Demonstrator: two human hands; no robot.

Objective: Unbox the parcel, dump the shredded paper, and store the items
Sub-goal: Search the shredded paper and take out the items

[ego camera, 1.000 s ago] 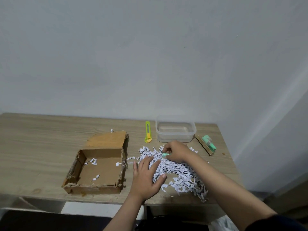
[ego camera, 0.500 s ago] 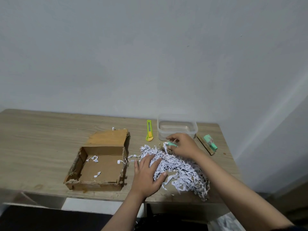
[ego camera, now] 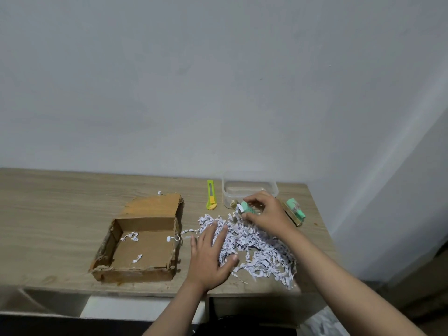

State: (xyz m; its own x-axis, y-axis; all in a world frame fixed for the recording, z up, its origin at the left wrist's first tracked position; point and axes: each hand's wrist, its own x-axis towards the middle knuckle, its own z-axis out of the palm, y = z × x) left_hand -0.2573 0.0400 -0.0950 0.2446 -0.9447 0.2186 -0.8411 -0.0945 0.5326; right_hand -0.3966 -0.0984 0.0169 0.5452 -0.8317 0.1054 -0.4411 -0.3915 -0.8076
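While the left hand (ego camera: 210,257) lies flat, fingers spread, on the shredded paper (ego camera: 254,246), I note the right hand (ego camera: 265,210) pinching a green item (ego camera: 247,208) at 12 o'clock of the pile, beside the clear container (ego camera: 249,190).

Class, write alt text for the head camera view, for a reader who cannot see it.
A right hand lifts a small green item from shredded paper toward a clear tub, while the left hand lies flat on the pile. An opened cardboard box sits left on the wooden table.

box (ego camera: 140,241) left of shredded paper (ego camera: 257,246), container (ego camera: 249,187) behind, cutter (ego camera: 211,194) between
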